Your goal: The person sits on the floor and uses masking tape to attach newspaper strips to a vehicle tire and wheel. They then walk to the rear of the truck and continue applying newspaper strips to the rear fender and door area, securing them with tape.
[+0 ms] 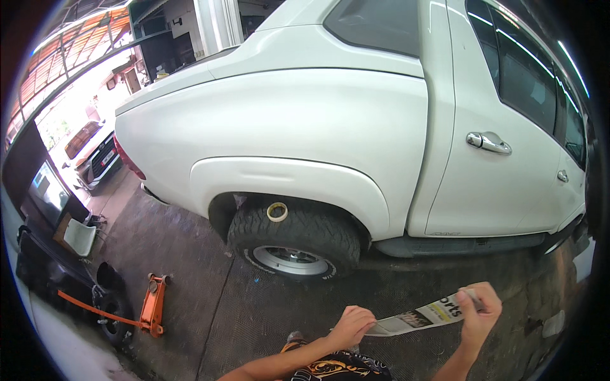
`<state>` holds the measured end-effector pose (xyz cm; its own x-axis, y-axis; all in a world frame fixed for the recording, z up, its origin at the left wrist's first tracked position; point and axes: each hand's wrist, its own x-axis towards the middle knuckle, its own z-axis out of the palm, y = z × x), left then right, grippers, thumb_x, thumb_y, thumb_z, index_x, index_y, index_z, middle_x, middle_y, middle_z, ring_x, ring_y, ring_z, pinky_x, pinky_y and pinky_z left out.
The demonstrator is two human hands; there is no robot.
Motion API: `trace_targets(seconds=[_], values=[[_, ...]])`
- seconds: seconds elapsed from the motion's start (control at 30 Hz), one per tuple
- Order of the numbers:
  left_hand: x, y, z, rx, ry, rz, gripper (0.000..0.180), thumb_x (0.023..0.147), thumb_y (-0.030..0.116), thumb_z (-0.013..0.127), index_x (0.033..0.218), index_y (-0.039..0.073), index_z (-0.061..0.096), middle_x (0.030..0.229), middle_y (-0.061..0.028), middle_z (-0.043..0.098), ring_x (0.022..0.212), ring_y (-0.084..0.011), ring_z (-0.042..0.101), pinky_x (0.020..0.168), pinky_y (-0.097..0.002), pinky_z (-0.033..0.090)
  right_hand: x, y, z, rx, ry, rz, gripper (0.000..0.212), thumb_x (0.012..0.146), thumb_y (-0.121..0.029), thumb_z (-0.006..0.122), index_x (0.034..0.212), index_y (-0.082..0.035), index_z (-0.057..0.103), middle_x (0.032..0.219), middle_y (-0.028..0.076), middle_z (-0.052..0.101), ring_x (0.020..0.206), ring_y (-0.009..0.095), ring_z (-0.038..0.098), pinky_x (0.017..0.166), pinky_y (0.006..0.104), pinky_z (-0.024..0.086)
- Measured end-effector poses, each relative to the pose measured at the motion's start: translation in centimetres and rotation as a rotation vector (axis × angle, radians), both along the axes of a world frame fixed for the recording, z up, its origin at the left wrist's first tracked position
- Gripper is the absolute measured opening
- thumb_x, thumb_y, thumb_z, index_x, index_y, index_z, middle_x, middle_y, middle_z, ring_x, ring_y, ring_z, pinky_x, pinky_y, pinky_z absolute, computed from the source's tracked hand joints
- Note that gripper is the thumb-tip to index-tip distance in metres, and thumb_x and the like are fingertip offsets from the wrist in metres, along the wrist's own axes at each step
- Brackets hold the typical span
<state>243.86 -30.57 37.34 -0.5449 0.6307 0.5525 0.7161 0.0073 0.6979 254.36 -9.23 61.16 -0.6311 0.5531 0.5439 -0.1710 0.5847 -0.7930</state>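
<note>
A folded strip of newspaper (416, 319) stretches between my two hands, low in front of me. My left hand (352, 327) pinches its left end. At the other end, higher up, my right hand (480, 312) grips the paper between thumb and fingers. Beyond my hands stands a white pickup truck (305, 114) with its rear wheel (292, 238) facing me. On top of that tyre, under the flared wheel arch (286, 174), rests a roll of masking tape (277, 212).
An orange floor jack (152, 306) with a long handle stands at the left, near a loose tyre (114, 317) and a pale chair (81, 237). Another car (94, 152) is parked outside the opening. A dark side step (457, 246) runs below the truck's doors.
</note>
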Motion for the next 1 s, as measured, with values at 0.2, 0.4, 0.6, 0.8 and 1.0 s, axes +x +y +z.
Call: trace_targets(seconds=[0.2,0.4,0.6,0.8,1.0], values=[[-3.1,-10.3,-3.8,-0.322,0.171,0.063,0.021,0.085,0.007,0.066,0.105,0.009,0.067,0.106,-0.0038,0.066,0.11,-0.0221,0.061,0.099,-0.0412,0.04,-1.4,-2.6,2.2,-0.041,0.095,-0.114,0.013,0.085,-0.008,0.075,0.082,0.002,0.067,0.079,0.001,0.06,0.071,0.009,0.053,0.065,0.0236,0.04],[-5.2,-24.1,-12.3,-0.66,0.159,0.191,0.026,0.08,0.011,0.063,0.105,0.014,0.071,0.106,-0.0019,0.068,0.11,-0.0223,0.06,0.099,-0.0447,0.039,-3.0,-8.1,1.8,-0.094,0.083,-0.155,0.012,0.087,-0.009,0.075,0.085,0.0,0.068,0.079,-0.001,0.061,0.072,0.007,0.053,0.067,0.0225,0.039],[-5.4,-33.0,-14.7,-0.804,-0.313,0.542,0.022,0.084,0.019,0.07,0.104,0.01,0.074,0.106,-0.0069,0.071,0.107,-0.0276,0.062,0.09,-0.0459,0.045,-2.5,-11.6,0.3,0.024,-0.024,-0.163,0.007,0.08,-0.007,0.078,0.082,-0.002,0.075,0.081,0.006,0.071,0.076,0.014,0.065,0.071,0.0273,0.049],[-7.8,-21.6,3.2,-0.032,-0.217,0.232,0.025,0.087,0.012,0.072,0.11,0.003,0.071,0.112,-0.0128,0.071,0.107,-0.031,0.066,0.097,-0.0421,0.047,-6.8,-20.3,-10.4,0.103,-0.333,0.373,0.015,0.079,-0.012,0.082,0.093,-0.007,0.079,0.091,0.009,0.074,0.085,0.022,0.071,0.075,0.0332,0.056],[-6.3,-17.3,8.4,0.005,-0.227,0.031,0.018,0.088,0.006,0.068,0.105,0.003,0.073,0.108,-0.0122,0.073,0.106,-0.0289,0.067,0.095,-0.0394,0.046,-8.4,-22.9,-10.9,-0.018,-0.272,0.388,0.017,0.085,-0.021,0.078,0.097,-0.009,0.078,0.09,0.007,0.071,0.086,0.024,0.068,0.076,0.0333,0.054]])
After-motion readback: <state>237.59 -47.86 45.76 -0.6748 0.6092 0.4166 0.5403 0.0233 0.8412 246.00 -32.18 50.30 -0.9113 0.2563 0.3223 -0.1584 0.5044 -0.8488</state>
